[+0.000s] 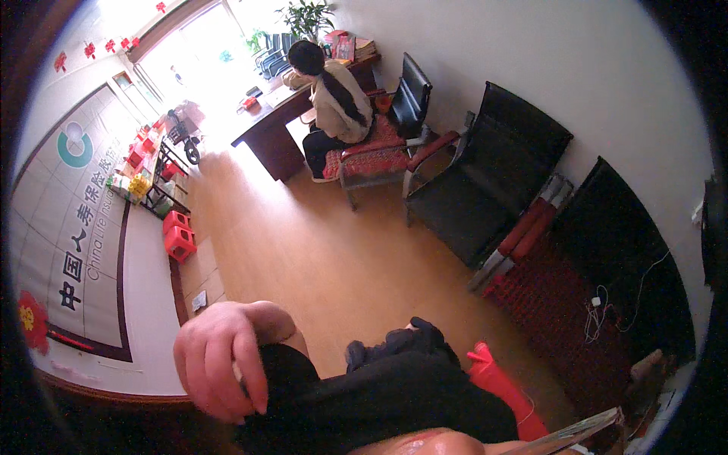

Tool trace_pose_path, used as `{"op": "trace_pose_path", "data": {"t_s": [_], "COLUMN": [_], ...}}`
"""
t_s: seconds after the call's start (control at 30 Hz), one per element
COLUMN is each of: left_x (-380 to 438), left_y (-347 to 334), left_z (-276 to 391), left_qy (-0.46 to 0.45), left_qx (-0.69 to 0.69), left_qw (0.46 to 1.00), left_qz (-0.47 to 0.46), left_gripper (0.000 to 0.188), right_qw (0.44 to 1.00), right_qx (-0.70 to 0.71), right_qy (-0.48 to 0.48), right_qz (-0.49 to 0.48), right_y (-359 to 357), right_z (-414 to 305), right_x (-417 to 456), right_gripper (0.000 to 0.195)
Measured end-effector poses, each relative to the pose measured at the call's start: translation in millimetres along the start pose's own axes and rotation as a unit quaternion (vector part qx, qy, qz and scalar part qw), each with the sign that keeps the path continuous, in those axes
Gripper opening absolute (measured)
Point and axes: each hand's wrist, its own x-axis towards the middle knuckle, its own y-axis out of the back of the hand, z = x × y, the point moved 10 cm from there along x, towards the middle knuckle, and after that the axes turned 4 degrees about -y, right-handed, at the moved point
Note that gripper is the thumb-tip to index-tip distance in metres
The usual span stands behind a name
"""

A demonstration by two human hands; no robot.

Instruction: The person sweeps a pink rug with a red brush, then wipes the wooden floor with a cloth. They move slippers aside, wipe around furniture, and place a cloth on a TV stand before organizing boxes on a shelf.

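My left hand (222, 358) is at the lower left, its back towards me and its fingers curled downward. A sliver of something shows between the fingers, too small to name. Beside it spreads black cloth (387, 404), with a bunched dark grey piece (398, 346) at its far edge. At the bottom edge a strip of skin seems to be part of my right hand (421, 443); its fingers are cut off by the frame. A flat, worn-edged strip (569, 432) lies just to its right. A red glove-like item (506, 392) lies between the cloth and the strip.
Black chairs with red armrests (489, 170) line the right wall. A white cable (594, 318) lies on one. A person (338, 96) sits at a desk (273, 151). Red plastic stools (180, 236), a laden table (151, 176) and a sign bearing writing (74, 227) are at left.
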Motion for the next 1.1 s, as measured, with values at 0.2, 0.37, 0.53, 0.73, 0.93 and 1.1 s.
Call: {"op": "trace_pose_path", "data": {"t_s": [0.2,0.37,0.53,0.73,0.93,1.1], "left_x": [-34.3,-122.6,-145.8,-115.4,-121.5,-141.7], "left_y": [64.7,155.0,174.9,133.0,111.1,88.5], "left_z": [-193.2,-339.6,-539.8,-695.2,-759.2,-804.2], "left_qy": [0.186,0.179,0.369,0.452,0.48,0.538], "left_qx": [-0.083,-0.141,-0.199,-0.264,-0.263,-0.229], "left_qw": [0.979,0.953,0.894,0.851,0.831,0.786], "left_qz": [0.024,0.199,0.156,0.043,0.1,0.199], "left_gripper": [0.022,0.034,0.037,0.026,0.029,0.029], "right_qw": [0.992,0.961,0.885,0.841,0.774,0.744], "right_qx": [-0.048,-0.167,-0.246,-0.217,-0.146,-0.12], "right_qy": [-0.001,0.043,0.022,-0.045,-0.097,-0.035], "right_qz": [0.12,0.217,0.395,0.493,0.609,0.657], "right_y": [174.1,263.3,357.3,452.6,564.7,719.8], "right_z": [-29.6,-139.9,-156.6,-75.7,26.5,125.0], "right_x": [-130.0,-206.0,-182.9,-212.0,-253.5,-258.1], "right_gripper": [0.04,0.041,0.039,0.046,0.046,0.066]}}
